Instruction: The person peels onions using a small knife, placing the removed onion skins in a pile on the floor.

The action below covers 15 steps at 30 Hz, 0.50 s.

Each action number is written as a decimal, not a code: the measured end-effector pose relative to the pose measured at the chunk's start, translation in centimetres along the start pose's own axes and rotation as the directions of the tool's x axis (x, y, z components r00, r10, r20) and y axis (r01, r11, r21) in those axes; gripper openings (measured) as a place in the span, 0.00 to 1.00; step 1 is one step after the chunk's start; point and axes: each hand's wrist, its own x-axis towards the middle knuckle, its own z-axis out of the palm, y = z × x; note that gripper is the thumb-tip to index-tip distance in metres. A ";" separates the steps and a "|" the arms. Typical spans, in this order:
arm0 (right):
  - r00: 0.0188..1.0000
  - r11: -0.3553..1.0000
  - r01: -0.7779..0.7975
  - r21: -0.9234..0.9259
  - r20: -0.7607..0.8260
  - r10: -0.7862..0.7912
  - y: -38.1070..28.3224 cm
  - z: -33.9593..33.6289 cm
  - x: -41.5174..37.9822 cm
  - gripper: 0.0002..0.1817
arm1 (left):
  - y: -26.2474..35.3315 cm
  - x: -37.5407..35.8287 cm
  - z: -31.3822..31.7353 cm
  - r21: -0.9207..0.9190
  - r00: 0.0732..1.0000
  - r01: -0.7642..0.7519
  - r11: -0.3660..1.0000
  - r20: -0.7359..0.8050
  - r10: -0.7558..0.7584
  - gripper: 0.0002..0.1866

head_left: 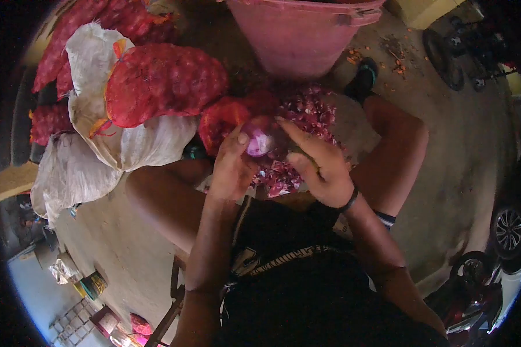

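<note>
Between my hands is a shiny purple-red onion point(259, 143) with a pale patch. My left hand point(233, 168) is closed around its left side, the thumb lying over the top. On the other side, my right hand point(324, 170), with a dark band at the wrist, has its thumb and forefinger stretched apart. Its fingertips are close to the onion; whether they touch it is blurred. Beneath both hands lies a heap of purple onion skins point(309, 113). An open red net bag point(223, 118) rests just beyond my left hand.
A full red net sack of onions point(165, 84) lies on white woven sacks point(84, 168) at the left. A large pink tub point(307, 37) stands ahead. My bent legs flank the skins. Motorcycle parts point(474, 289) are at the right edge, a wheel point(443, 61) at the upper right.
</note>
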 end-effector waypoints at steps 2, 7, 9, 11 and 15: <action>0.999 1.000 -0.023 0.002 0.024 0.023 -0.4 0.3 0.0 0.29 | -0.4 0.1 -0.4 0.011 1.000 0.010 1.000 -0.012 -0.010 0.30; 0.989 0.995 -0.097 -0.039 0.107 0.100 -1.0 0.0 0.1 0.29 | -0.4 0.1 0.0 0.037 1.000 -0.007 0.999 -0.013 0.007 0.28; 0.994 0.994 -0.062 -0.086 0.080 0.069 -0.6 0.4 0.1 0.30 | -0.6 0.2 -0.4 0.036 1.000 -0.008 0.999 -0.017 0.008 0.27; 0.995 0.988 -0.065 -0.141 0.072 0.076 -0.7 0.4 0.1 0.30 | -0.4 0.0 -0.2 -0.012 0.999 0.029 0.999 -0.029 -0.030 0.27; 0.996 0.979 -0.041 -0.199 0.071 0.056 -0.9 0.0 -0.4 0.26 | -0.5 -0.3 -0.8 -0.050 0.996 0.089 0.995 0.002 -0.089 0.28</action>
